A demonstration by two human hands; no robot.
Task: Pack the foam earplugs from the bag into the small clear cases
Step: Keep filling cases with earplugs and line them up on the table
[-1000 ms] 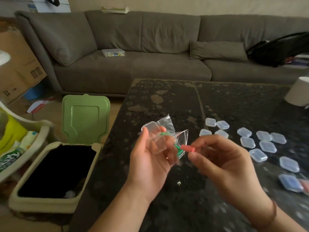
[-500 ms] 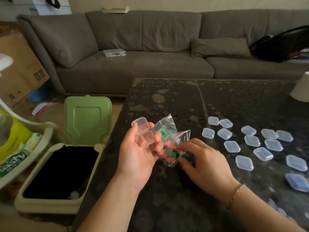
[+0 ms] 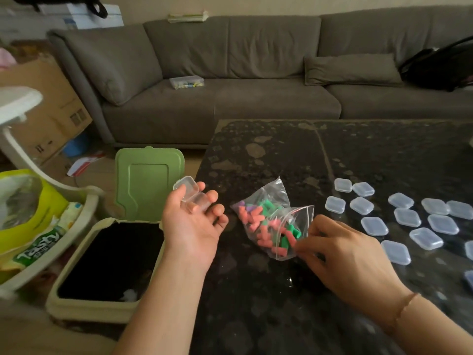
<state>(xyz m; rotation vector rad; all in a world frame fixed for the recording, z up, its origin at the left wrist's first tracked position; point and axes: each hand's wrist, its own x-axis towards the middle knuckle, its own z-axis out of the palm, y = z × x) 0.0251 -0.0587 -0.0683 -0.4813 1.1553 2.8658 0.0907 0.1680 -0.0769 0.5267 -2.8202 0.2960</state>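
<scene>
A clear zip bag (image 3: pixel 268 221) of red, green and purple foam earplugs (image 3: pixel 258 216) lies on the dark table (image 3: pixel 281 155), its mouth facing right. My right hand (image 3: pixel 348 257) pinches at that open mouth with curled fingertips; whether an earplug is between them is hidden. My left hand (image 3: pixel 192 226) hovers palm up at the table's left edge. An open small clear case (image 3: pixel 188 192) rests on its straight fingers, with the thumb beside the lid. Several closed clear cases (image 3: pixel 407 217) lie spread on the table to the right.
An open bin with a green lid (image 3: pixel 148 183) stands on the floor left of the table. Beside it are a yellow-lined basket (image 3: pixel 38 221) and a cardboard box (image 3: pixel 51 108). A grey sofa (image 3: pixel 230 98) runs behind the table, with a small plastic box (image 3: pixel 186 82) on its seat.
The bag left my left hand and now lies on the table. My left hand moved left with the open case. My right hand went from holding a red earplug to the bag's mouth.
</scene>
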